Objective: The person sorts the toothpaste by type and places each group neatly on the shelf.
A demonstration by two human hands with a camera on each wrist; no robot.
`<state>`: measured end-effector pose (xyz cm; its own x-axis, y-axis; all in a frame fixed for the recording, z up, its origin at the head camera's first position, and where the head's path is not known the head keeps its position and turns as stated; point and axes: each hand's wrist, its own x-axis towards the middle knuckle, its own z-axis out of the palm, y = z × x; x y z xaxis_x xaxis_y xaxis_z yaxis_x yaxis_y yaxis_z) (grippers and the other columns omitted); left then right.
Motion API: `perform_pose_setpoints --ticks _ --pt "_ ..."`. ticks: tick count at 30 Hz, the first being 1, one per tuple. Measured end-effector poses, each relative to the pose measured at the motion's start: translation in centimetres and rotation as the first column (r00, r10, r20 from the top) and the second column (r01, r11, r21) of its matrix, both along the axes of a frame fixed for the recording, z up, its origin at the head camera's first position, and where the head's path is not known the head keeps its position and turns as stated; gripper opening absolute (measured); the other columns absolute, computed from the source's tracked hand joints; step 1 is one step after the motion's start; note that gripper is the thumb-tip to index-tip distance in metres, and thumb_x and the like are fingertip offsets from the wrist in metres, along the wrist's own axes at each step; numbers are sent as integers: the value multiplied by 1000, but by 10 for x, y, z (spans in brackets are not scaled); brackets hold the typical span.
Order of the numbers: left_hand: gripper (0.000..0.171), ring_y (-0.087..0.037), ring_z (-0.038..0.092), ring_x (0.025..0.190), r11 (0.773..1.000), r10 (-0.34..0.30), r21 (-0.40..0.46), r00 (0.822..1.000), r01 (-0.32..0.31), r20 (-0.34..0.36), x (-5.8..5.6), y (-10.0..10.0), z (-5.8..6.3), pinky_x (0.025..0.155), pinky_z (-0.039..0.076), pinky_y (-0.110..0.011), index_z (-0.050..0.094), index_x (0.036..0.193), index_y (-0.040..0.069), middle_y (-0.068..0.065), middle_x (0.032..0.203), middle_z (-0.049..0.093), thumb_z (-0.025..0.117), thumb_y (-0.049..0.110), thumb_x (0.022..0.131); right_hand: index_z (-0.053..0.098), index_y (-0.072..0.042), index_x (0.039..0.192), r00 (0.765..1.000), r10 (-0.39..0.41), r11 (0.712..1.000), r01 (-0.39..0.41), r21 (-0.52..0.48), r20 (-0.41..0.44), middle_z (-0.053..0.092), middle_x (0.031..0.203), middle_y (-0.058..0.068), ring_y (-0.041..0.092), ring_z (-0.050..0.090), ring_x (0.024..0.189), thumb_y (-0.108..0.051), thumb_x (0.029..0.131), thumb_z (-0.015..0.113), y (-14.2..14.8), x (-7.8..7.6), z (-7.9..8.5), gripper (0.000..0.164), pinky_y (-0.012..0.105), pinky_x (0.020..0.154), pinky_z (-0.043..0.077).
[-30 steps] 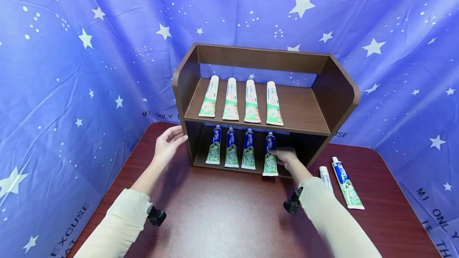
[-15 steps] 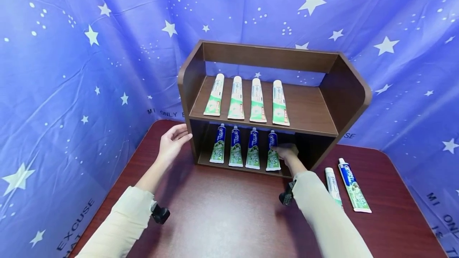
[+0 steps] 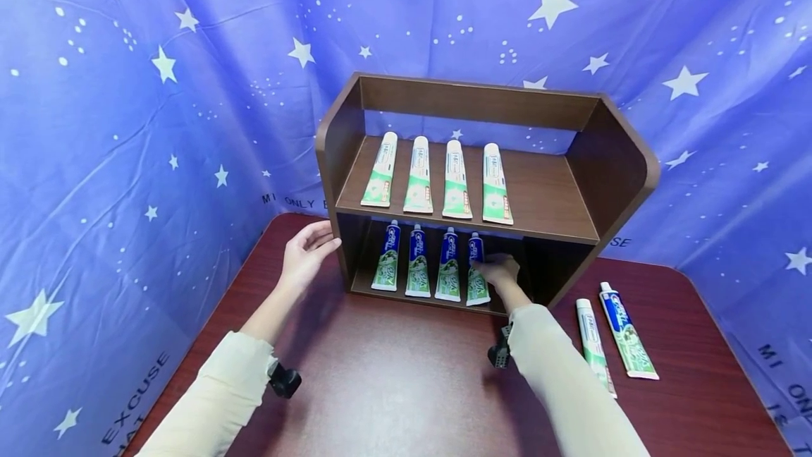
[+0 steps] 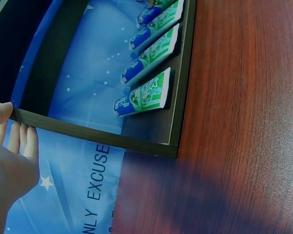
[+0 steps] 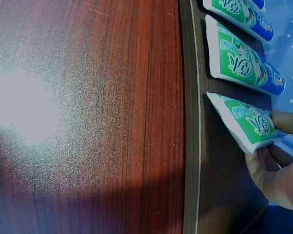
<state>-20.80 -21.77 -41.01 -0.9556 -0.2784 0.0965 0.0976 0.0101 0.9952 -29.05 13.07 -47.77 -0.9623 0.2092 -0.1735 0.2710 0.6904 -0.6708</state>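
Note:
My right hand (image 3: 501,272) pinches a blue-and-green toothpaste tube (image 3: 478,288) at its right side, on the lower level of a dark brown two-level shelf (image 3: 545,196). In the right wrist view, thumb and fingers hold the tube (image 5: 249,119) by its sides, and its flat end lies slightly askew just inside the shelf's front edge. Several matching tubes (image 3: 447,277) lie in a row to its left, caps toward the back. With thumb and fingers on either side, my left hand (image 4: 14,163) holds the front edge of the shelf's left side panel (image 4: 97,132).
Several white-and-green toothpaste tubes (image 3: 457,182) lie in a row on the upper level. On the reddish-brown table (image 3: 393,372), right of the shelf, lie one white-and-green tube (image 3: 593,344) and one blue-and-green tube (image 3: 628,333). A starry blue curtain (image 3: 190,90) hangs behind.
The tube in my right hand, which stuck out past the lower level's front edge, has slid back onto it and then left toward its neighbours. My left hand stays on the side panel.

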Motion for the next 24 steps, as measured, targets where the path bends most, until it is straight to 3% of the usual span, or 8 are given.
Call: perform_pose_setpoints --ticks 5,19,24 --pt "38 7 63 88 1000 -4 -3 1000 4 -9 0 -1 -1 82 52 -10 58 120 -5 28 86 65 66 -7 83 68 2 113 998 63 990 -62 129 2 64 123 22 39 56 117 -32 84 66 -4 -1 1 45 45 103 45" --pt "39 6 63 90 1000 -13 -9 1000 13 13 2 -1 -2 84 52 -10 58 121 -5 27 87 65 68 -3 84 74 -5 104 998 42 971 -51 232 45 69 115 17 34 64 107 -39 87 62 -6 3 5 40 44 92 52" --pt "39 7 63 90 1000 -15 -4 1000 15 5 2 -2 -1 85 52 -10 57 122 -5 28 87 65 67 -4 84 75 -5 100 996 57 951 -77 298 74 69 114 19 34 66 103 -43 89 58 -6 3 9 44 43 87 54"
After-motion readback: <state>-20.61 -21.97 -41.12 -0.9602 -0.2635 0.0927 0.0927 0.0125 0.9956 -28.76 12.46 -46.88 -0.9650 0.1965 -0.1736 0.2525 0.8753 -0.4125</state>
